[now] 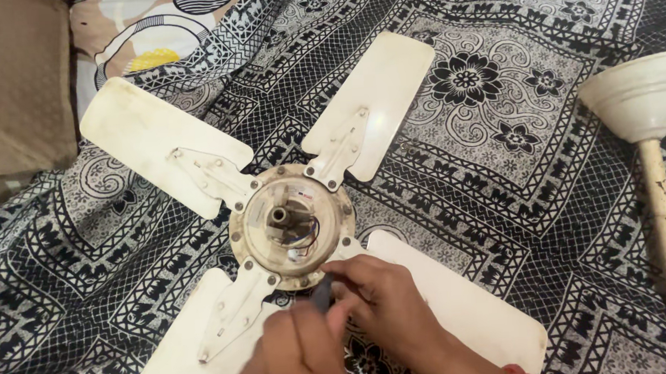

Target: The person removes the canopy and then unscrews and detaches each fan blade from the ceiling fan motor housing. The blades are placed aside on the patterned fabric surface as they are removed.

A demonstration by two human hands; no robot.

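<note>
Your right hand (386,295) and left hand (297,358) both grip a dark tool (322,291) against the fan motor (293,226) rim, steadying it.

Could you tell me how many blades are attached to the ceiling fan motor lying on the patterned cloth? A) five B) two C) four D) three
C: four cream blades radiate from the round motor hub, two toward the top and two toward the hands at the bottom edge.

Single head view, looking steeply down, close over ceiling fan (293,224) on bedspread (501,161).
</note>
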